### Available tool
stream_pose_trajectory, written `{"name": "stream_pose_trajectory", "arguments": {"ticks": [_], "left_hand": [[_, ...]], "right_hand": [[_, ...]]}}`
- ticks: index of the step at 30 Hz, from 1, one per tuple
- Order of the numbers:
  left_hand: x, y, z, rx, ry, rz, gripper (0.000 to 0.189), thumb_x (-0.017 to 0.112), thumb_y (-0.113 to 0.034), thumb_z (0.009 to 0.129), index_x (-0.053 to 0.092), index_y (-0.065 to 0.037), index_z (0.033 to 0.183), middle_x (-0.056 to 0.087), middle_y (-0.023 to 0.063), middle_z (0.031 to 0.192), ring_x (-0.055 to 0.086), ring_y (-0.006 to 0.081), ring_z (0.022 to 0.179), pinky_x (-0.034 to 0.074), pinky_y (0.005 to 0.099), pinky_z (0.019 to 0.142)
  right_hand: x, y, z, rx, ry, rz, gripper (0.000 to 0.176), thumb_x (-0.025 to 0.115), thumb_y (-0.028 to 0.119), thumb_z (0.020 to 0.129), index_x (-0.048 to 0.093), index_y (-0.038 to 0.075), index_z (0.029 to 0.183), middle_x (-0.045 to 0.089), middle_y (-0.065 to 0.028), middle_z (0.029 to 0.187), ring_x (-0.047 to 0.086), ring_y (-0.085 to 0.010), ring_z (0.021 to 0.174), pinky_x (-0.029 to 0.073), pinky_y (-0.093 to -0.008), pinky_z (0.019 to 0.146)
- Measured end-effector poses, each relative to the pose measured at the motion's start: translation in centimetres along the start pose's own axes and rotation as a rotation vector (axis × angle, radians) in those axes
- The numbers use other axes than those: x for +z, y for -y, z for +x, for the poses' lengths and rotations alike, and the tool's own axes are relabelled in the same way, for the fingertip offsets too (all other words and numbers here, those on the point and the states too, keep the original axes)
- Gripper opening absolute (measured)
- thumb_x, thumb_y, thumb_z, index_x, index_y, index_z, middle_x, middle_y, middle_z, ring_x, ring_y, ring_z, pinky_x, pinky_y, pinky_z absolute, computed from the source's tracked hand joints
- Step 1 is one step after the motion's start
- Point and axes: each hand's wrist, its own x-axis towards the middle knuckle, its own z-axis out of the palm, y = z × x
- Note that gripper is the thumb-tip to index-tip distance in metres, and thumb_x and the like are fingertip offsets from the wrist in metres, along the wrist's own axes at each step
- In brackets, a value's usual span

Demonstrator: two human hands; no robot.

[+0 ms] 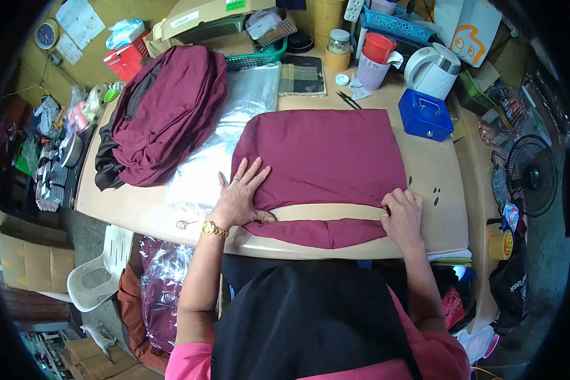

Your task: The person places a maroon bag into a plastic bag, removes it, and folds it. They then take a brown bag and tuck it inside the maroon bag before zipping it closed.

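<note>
A folded maroon cloth piece lies on the table in front of me, with a narrow maroon strip along its near side. Tabletop shows in a slit between the two. My left hand presses flat on the cloth's left end, fingers spread and thumb reaching toward the strip. At the right end, my right hand is closed, its curled fingers gripping the cloth where the main part and strip meet. A small dark bit shows by those fingertips; I cannot make out what it is.
A maroon cloth heap sits at the left on clear plastic sheets. Beyond the folded cloth are black tweezers, a purple cup, a white kettle and a blue cash box. A fan stands at the right.
</note>
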Motion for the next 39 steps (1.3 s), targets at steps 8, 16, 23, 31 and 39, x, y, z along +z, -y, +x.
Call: {"name": "stream_pose_trajectory", "arguments": {"ticks": [8,16,23,31,39], "left_hand": [[-4.6,-4.8,-1.9,0.181,-0.162,-0.107,0.077,0.076,-0.059,0.07,0.061,-0.011,0.128,0.052,0.0146,0.136,0.045,0.0316,0.131,0.033,0.0564,0.104],[2.3,-6.8,-3.0,0.376,-0.146,-0.227,0.027,0.068,-0.034,0.086,0.068,-0.008,0.095,0.063,0.0058,0.086,0.064,0.0254,0.086,0.047,0.0391,0.077],[0.3,-6.6,-3.4,0.487,-0.204,-0.194,0.053,0.072,-0.047,0.079,0.065,-0.008,0.115,0.061,0.0079,0.113,0.06,0.0285,0.099,0.046,0.0394,0.085],[1.4,-4.4,-3.7,0.476,-0.26,-0.135,0.027,0.07,-0.036,0.086,0.068,-0.009,0.087,0.066,0.0048,0.089,0.063,0.0228,0.081,0.047,0.0349,0.076],[-2.0,-3.4,-2.7,0.357,-0.357,-0.295,0.022,0.07,-0.028,0.088,0.069,-0.008,0.079,0.061,0.011,0.06,0.062,0.0297,0.056,0.048,0.0384,0.055]], "right_hand": [[-2.5,1.6,-0.1,0.115,-0.025,0.353,0.021,0.074,0.015,0.077,0.064,0.008,0.094,0.06,-0.0069,0.098,0.055,-0.0272,0.098,0.037,-0.0425,0.09],[0.4,6.7,0.2,-0.246,0.059,0.274,0.043,0.078,0.041,0.074,0.068,0.005,0.097,0.066,-0.0095,0.095,0.059,-0.0278,0.097,0.038,-0.0409,0.094],[1.8,5.6,0.6,-0.305,0.167,0.31,0.046,0.076,0.041,0.075,0.065,0.007,0.104,0.065,-0.0084,0.091,0.059,-0.0265,0.095,0.037,-0.0412,0.096],[1.3,5.0,0.7,-0.46,-0.142,0.264,0.024,0.075,0.026,0.079,0.061,0.007,0.078,0.061,-0.0037,0.076,0.061,-0.02,0.077,0.042,-0.0436,0.093],[-0.8,3.4,3.9,-0.323,-0.096,0.358,0.031,0.072,0.02,0.085,0.05,0.008,0.067,0.048,-0.0036,0.05,0.049,-0.022,0.049,0.039,-0.0352,0.072]]}}
